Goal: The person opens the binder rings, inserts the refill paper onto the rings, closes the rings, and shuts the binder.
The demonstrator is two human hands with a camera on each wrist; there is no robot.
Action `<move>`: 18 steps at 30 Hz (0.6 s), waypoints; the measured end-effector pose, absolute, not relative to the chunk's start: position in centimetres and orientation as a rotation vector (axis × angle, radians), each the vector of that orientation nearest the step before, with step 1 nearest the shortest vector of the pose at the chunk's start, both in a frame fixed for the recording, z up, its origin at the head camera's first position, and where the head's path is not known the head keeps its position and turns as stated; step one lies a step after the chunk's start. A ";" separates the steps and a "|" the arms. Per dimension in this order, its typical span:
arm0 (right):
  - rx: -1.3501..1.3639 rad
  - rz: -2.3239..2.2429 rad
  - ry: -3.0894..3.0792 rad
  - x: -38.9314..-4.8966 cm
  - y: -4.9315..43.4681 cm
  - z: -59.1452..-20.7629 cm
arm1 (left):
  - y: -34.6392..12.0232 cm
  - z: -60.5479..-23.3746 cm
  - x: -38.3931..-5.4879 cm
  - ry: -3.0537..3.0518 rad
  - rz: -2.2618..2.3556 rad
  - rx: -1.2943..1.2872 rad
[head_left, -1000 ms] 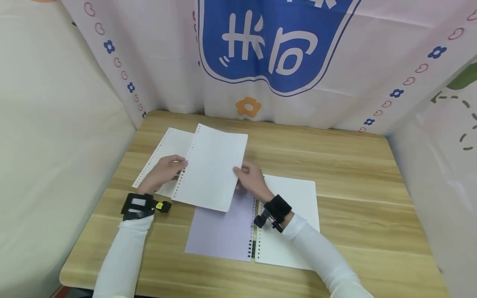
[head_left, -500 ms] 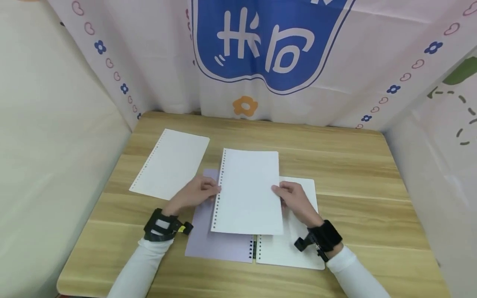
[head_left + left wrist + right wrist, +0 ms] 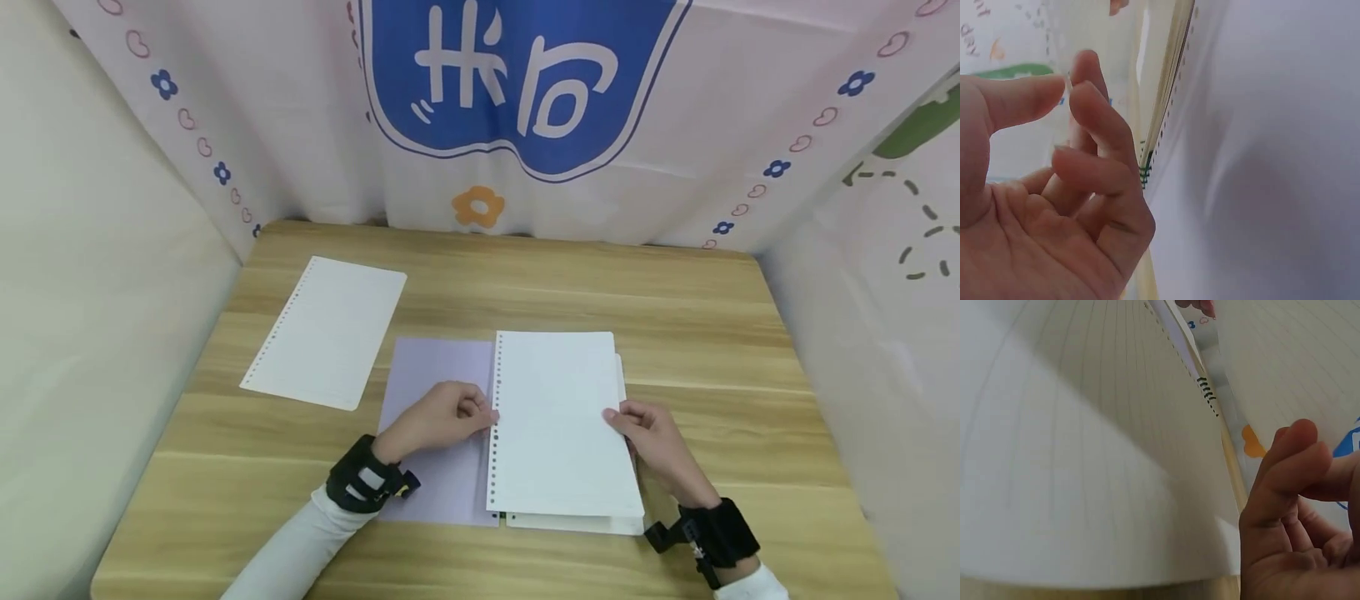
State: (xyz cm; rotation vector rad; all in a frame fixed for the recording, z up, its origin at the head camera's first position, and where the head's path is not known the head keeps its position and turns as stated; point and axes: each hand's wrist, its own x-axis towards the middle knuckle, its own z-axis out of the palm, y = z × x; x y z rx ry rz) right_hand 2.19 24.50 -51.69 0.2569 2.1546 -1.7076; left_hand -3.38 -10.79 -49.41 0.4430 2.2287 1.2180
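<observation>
My left hand (image 3: 442,412) pinches the hole-punched left edge of a white loose-leaf sheet (image 3: 558,425) between thumb and fingers. Opposite it, my right hand (image 3: 660,442) pinches the sheet's right edge. The sheet is held above an open loose-leaf notebook, covering most of its right-hand pages (image 3: 573,523). A lilac cover or divider (image 3: 450,492) forms the left side, under my left hand. Green binder rings (image 3: 1207,390) stand at the spine in the right wrist view. Ruled lines mark the page (image 3: 1085,456) below the sheet; whether the sheet touches it I cannot tell.
Another white punched sheet (image 3: 322,333) lies at an angle on the left of the wooden table (image 3: 697,333). A printed white curtain (image 3: 300,125) hangs along the table's back edge, with pale fabric walls on both sides.
Both hands have carried the sheet rightward and toward me, from beside the other loose sheet to over the notebook's right-hand pages. The sheet is now straighter, and the other loose sheet is fully uncovered.
</observation>
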 end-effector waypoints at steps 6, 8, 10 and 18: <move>0.327 -1.703 2.145 3.2 26.3 -52.0 | -9.7 -49.6 -2.6 2.360 1.168 0.542; 0.337 -1.705 2.156 3.4 26.7 -52.1 | -9.2 -49.8 -2.4 2.421 1.123 0.625; 0.351 -1.700 2.165 3.6 27.0 -52.2 | -8.6 -50.0 -2.1 2.486 1.057 0.699; 0.430 -1.626 2.185 3.5 27.0 -52.8 | -7.5 -50.8 -1.3 2.626 0.711 0.832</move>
